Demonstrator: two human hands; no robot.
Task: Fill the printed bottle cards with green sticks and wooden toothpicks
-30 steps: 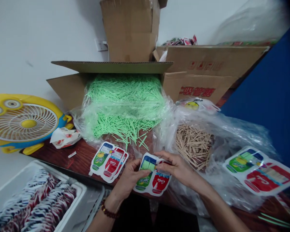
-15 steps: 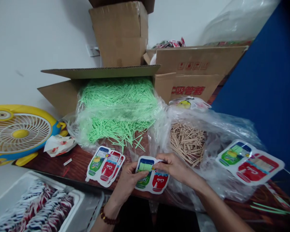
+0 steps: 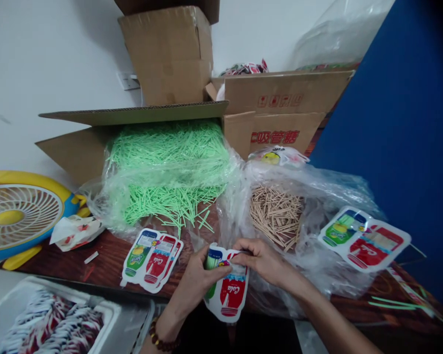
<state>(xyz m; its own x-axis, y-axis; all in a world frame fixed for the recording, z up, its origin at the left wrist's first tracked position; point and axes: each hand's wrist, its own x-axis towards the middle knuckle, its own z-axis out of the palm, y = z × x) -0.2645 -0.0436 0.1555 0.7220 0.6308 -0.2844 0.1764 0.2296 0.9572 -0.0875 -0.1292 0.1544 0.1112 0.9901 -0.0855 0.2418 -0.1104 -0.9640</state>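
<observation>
A twin-bottle-shaped packet, printed green and red with "Cola" on the red half, is between my two hands at the table's front edge. My left hand grips its left side, thumb across the front. At the top edge, my right hand pinches the packet with thumb and fingers. Green sticks show through its window on the left. Left of my hands lies a small stack of similar packets. Behind them, green sticks spill from a bag in a box, and brown sticks lie in a pile.
Another packet lies on clear plastic at the right. A white foam box full of packets stands at lower left. A yellow-and-blue fan is at far left. Cardboard boxes stand behind; loose green sticks lie at right.
The packet has turned more upright and narrower in my hands, and sits slightly lower. My left thumb now reaches further across it. The whole view has shifted, so the surroundings appear further left.
</observation>
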